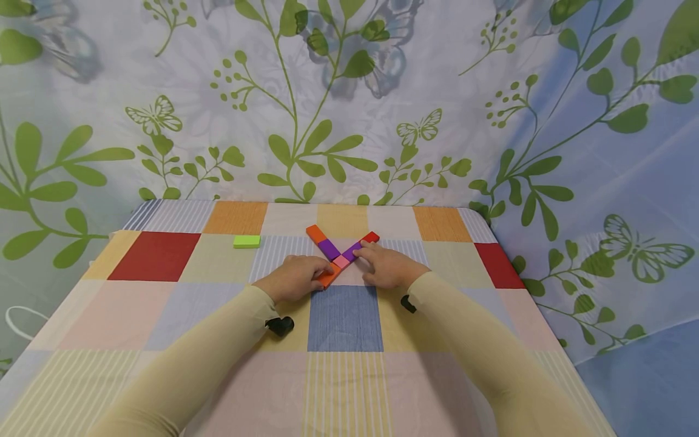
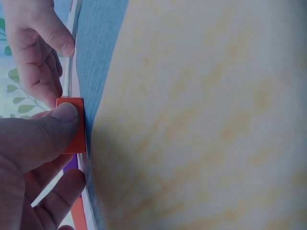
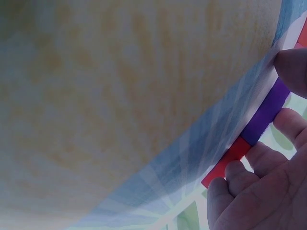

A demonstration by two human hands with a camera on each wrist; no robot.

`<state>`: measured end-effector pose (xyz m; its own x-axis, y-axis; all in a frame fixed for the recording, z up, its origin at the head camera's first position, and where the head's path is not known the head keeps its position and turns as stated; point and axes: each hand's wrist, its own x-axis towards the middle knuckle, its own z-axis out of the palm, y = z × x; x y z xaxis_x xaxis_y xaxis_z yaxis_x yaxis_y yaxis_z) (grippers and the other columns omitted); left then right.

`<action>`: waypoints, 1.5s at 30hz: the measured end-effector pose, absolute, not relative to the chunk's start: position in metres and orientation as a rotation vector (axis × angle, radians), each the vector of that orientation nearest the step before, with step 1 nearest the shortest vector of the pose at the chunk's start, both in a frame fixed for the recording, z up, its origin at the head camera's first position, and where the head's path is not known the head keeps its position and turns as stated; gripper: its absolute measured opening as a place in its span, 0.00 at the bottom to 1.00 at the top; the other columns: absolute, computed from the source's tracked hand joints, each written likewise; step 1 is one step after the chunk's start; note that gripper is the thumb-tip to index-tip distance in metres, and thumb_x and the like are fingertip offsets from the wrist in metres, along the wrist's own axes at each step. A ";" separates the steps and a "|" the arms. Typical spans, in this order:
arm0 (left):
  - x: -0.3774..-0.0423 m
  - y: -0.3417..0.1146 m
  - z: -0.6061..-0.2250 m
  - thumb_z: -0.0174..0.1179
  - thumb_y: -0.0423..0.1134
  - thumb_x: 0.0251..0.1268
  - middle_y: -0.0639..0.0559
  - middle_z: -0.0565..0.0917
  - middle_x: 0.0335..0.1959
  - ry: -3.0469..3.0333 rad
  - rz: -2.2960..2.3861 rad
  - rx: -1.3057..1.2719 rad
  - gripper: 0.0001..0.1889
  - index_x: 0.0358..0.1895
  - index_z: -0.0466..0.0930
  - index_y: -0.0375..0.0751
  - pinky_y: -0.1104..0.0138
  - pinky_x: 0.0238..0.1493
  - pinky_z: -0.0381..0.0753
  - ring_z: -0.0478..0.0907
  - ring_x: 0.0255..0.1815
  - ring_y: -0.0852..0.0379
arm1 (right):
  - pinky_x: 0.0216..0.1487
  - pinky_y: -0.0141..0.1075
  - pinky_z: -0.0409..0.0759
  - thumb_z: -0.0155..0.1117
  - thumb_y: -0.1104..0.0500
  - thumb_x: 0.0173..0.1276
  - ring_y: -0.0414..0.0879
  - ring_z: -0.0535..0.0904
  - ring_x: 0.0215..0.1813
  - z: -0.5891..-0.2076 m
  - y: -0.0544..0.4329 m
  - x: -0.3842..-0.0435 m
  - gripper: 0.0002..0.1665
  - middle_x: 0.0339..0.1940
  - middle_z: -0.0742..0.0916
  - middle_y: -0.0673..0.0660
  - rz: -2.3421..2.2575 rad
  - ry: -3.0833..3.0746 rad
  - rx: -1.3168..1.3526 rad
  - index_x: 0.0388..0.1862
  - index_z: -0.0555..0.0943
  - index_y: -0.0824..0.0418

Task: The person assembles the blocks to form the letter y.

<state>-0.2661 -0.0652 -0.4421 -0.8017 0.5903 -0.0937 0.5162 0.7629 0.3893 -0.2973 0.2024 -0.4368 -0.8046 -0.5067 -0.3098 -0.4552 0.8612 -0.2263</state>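
Observation:
Small coloured blocks form an X-like or Y-like figure on the patchwork cloth. A pink block [image 1: 341,261] lies at the crossing. The upper-left arm has a purple block [image 1: 329,249] and an orange block [image 1: 315,233]; the upper-right arm has another purple block [image 3: 264,115] and a red block [image 3: 227,162]. My left hand [image 1: 297,276] pinches the lower-left orange block [image 2: 76,136], thumb on its face. My right hand [image 1: 390,267] rests its fingertips along the purple and red blocks, on their far side; its thumb looks apart from them.
A lime-green block [image 1: 247,242] lies alone to the left on the cloth-covered table [image 1: 344,321]. A leaf-patterned curtain [image 1: 327,109] hangs behind the table and along its sides. A white cable loop [image 1: 16,328] shows at the left edge.

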 end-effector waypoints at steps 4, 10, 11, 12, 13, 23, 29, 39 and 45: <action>-0.265 -0.065 -0.443 0.71 0.45 0.70 0.58 0.76 0.30 2.752 0.509 0.874 0.21 0.64 0.83 0.50 0.51 0.59 0.74 0.79 0.49 0.53 | 0.86 0.52 0.56 0.61 0.50 0.76 0.56 0.50 0.89 -0.439 0.203 -0.296 0.40 0.89 0.57 0.58 -0.206 2.680 -0.720 0.84 0.63 0.52; -0.264 -0.065 -0.445 0.71 0.45 0.70 0.58 0.74 0.28 2.761 0.513 0.870 0.21 0.64 0.83 0.50 0.52 0.58 0.73 0.78 0.47 0.53 | 0.86 0.53 0.57 0.61 0.50 0.76 0.57 0.51 0.89 -0.442 0.204 -0.296 0.40 0.89 0.57 0.59 -0.207 2.687 -0.730 0.84 0.63 0.53; -0.264 -0.065 -0.446 0.71 0.45 0.70 0.58 0.73 0.28 2.763 0.512 0.870 0.21 0.64 0.83 0.50 0.53 0.57 0.72 0.78 0.47 0.54 | 0.86 0.53 0.57 0.61 0.50 0.76 0.57 0.51 0.89 -0.443 0.204 -0.295 0.40 0.89 0.57 0.59 -0.207 2.688 -0.731 0.84 0.63 0.53; -0.264 -0.066 -0.446 0.71 0.45 0.70 0.57 0.73 0.28 2.763 0.517 0.868 0.21 0.64 0.83 0.50 0.53 0.57 0.72 0.77 0.46 0.54 | 0.86 0.53 0.57 0.61 0.50 0.76 0.57 0.51 0.89 -0.443 0.204 -0.295 0.40 0.89 0.57 0.59 -0.209 2.688 -0.733 0.84 0.63 0.53; -0.264 -0.066 -0.446 0.71 0.44 0.70 0.57 0.73 0.28 2.762 0.523 0.869 0.22 0.64 0.83 0.50 0.53 0.56 0.72 0.77 0.46 0.54 | 0.86 0.53 0.57 0.61 0.50 0.76 0.57 0.50 0.89 -0.443 0.204 -0.295 0.40 0.89 0.57 0.59 -0.209 2.689 -0.733 0.84 0.63 0.53; -0.269 -0.085 -0.443 0.69 0.43 0.72 0.50 0.84 0.67 2.753 0.626 0.803 0.23 0.68 0.81 0.50 0.41 0.78 0.66 0.76 0.73 0.44 | 0.86 0.53 0.56 0.61 0.49 0.77 0.57 0.51 0.89 -0.444 0.203 -0.295 0.40 0.89 0.56 0.59 -0.192 2.686 -0.720 0.84 0.63 0.52; -0.274 -0.106 -0.437 0.68 0.43 0.72 0.46 0.81 0.70 2.814 0.615 0.752 0.24 0.68 0.80 0.48 0.37 0.79 0.63 0.73 0.76 0.39 | 0.86 0.53 0.56 0.61 0.49 0.77 0.57 0.50 0.89 -0.443 0.203 -0.294 0.41 0.90 0.56 0.57 -0.201 2.682 -0.707 0.85 0.62 0.52; -0.284 -0.145 -0.436 0.68 0.46 0.72 0.42 0.79 0.73 2.983 0.568 0.551 0.25 0.69 0.78 0.45 0.34 0.71 0.68 0.72 0.76 0.36 | 0.87 0.52 0.55 0.61 0.50 0.77 0.56 0.49 0.90 -0.442 0.203 -0.295 0.41 0.90 0.56 0.56 -0.224 2.673 -0.699 0.85 0.62 0.51; -0.289 -0.163 -0.439 0.68 0.45 0.71 0.40 0.77 0.74 3.038 0.640 0.412 0.26 0.69 0.78 0.44 0.34 0.66 0.66 0.71 0.75 0.34 | 0.87 0.52 0.54 0.61 0.49 0.77 0.55 0.49 0.90 -0.442 0.203 -0.296 0.40 0.90 0.55 0.56 -0.237 2.671 -0.689 0.85 0.62 0.50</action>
